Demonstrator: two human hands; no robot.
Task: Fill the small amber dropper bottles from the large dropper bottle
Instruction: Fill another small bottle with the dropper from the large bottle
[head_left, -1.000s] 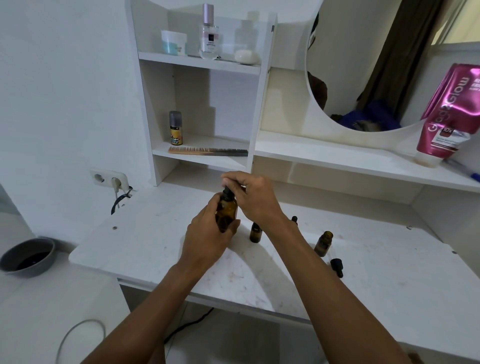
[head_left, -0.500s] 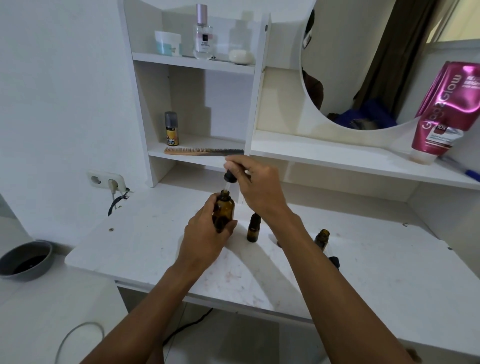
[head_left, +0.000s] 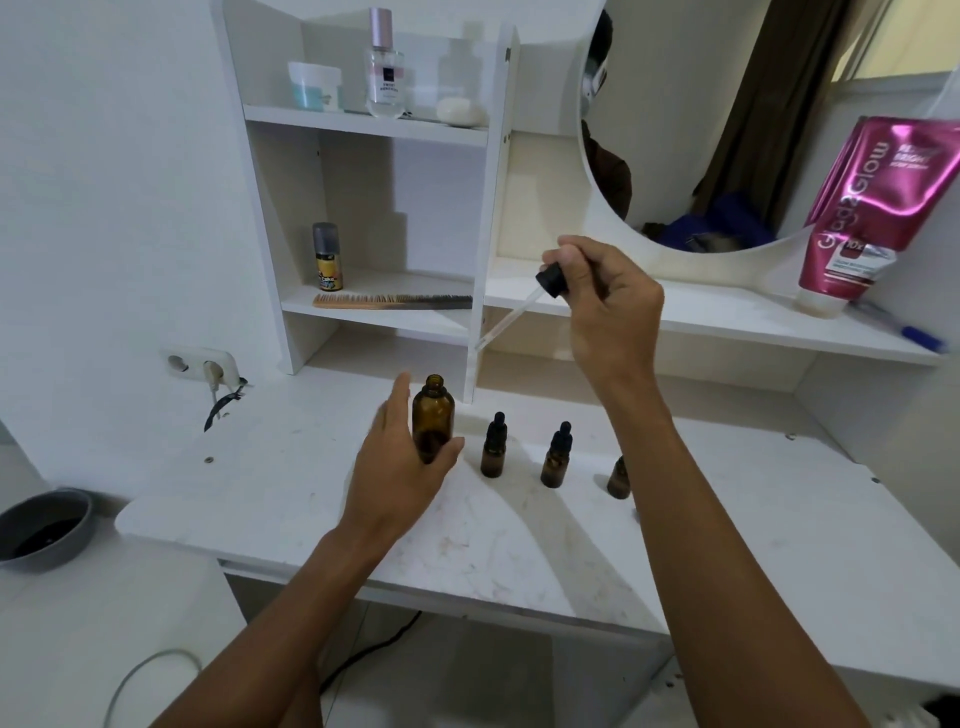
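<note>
Filling progress: none evident; two small amber bottles (head_left: 492, 457) stood capped, a third half-hidden behind the forearm.
Large bottle (head_left: 434, 415): uncapped, upright on the tabletop (head_left: 291, 467).
Right hand (head_left: 608, 306): pinched the dropper (head_left: 550, 273), held above.
Left hand (head_left: 395, 467): fingers nearly straight, loosely cupping the large bottle.

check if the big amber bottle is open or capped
Open. The large amber bottle stands upright with a bare neck; the right hand pinches its dropper cap above it, off to the right, with the pipette fully out.

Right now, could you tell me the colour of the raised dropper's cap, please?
The dropper's cap is black; head view.
</note>
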